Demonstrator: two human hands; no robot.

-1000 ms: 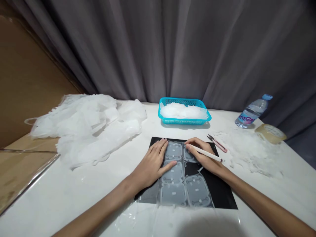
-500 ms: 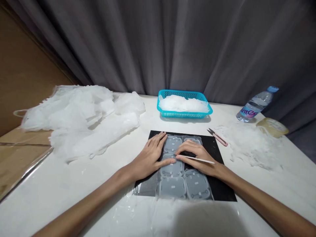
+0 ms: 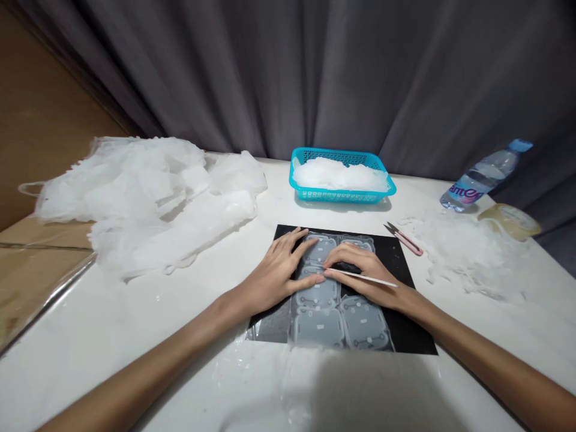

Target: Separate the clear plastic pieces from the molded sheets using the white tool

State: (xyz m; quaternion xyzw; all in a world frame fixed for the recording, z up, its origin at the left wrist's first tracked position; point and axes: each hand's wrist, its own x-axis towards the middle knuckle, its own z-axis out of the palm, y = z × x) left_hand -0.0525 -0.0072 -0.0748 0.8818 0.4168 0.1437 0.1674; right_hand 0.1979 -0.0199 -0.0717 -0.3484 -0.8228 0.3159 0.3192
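Observation:
A translucent sheet of moulded rounded-square pieces lies on a black mat in front of me. My left hand rests on the sheet's left side, fingers spread, thumb pointing right and holding nothing. In my right hand a thin white stick is pinched, slanting back over the hand. Its working tip is hidden at my fingertips, near the upper middle of the sheet. Part of the sheet under the right hand is covered from sight.
White filmy sheets are heaped at the left. A blue basket holds more white material at the back. To the right are pink-handled thread snips, white scraps, a water bottle and a tape roll.
The whole view has shifted, so the table items sit slightly higher in the picture. My left index finger has spread away from the others. The right hand keeps its pinch on the stick.

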